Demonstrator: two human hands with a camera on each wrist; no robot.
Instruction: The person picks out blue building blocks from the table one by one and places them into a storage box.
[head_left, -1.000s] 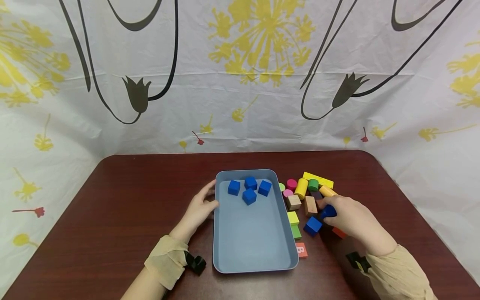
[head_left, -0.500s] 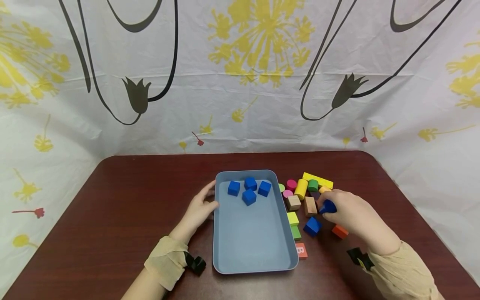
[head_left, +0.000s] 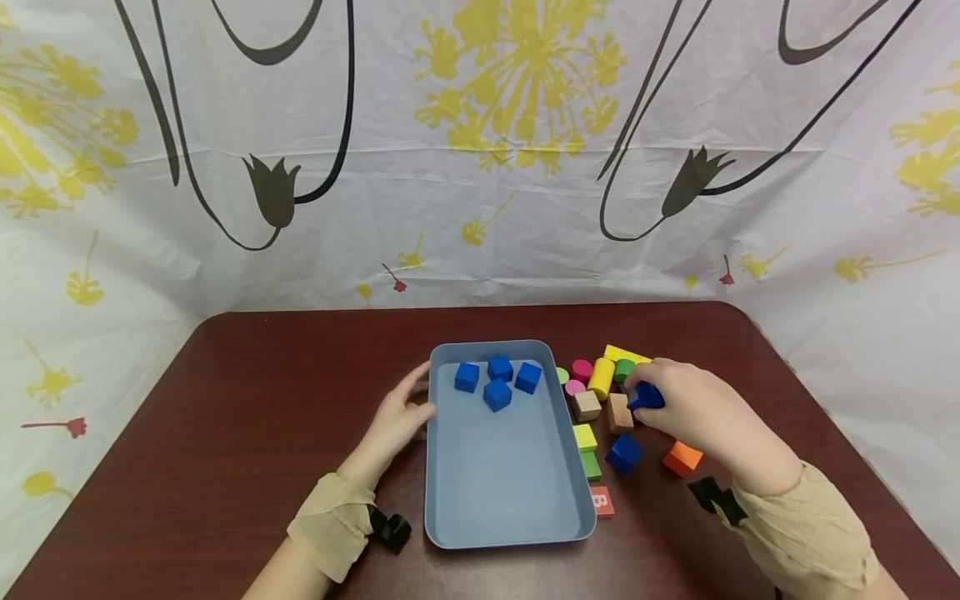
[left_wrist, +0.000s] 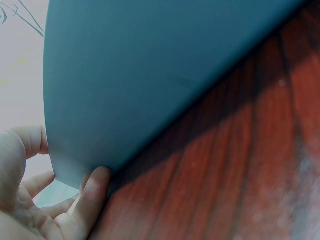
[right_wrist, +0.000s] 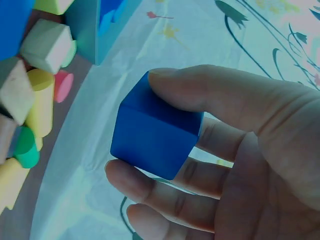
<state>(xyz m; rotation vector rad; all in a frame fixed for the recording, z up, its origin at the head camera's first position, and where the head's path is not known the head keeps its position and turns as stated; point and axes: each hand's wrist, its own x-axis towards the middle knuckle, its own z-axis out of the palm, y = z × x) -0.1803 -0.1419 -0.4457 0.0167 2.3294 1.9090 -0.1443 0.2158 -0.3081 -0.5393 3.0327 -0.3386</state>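
My right hand (head_left: 697, 408) pinches a blue cube (right_wrist: 155, 130) between thumb and fingers, held up over the loose blocks right of the tray. The right wrist view shows the thumb on one face and fingertips under the opposite side. My left hand (head_left: 393, 421) holds the left edge of a grey-blue tray (head_left: 510, 492), thumb at the rim. In the left wrist view its fingertips (left_wrist: 97, 182) press low on the outer wall. Several blue cubes (head_left: 497, 394) sit toward the tray's far end. Another blue cube (head_left: 624, 454) lies on the table outside it.
Mixed blocks crowd the tray's right side: a yellow cylinder (head_left: 601, 379), a wooden block (head_left: 620, 412), a pale wooden cube (head_left: 587, 406) and a green cylinder (head_left: 624, 370). An orange block (head_left: 682, 458) lies below my right hand. A lettered red block (head_left: 602, 502) lies beside the tray's near right.
My right hand has lifted the blue cube and moved it slightly away from me and left, uncovering the orange block. My left hand and the tray stay in place.
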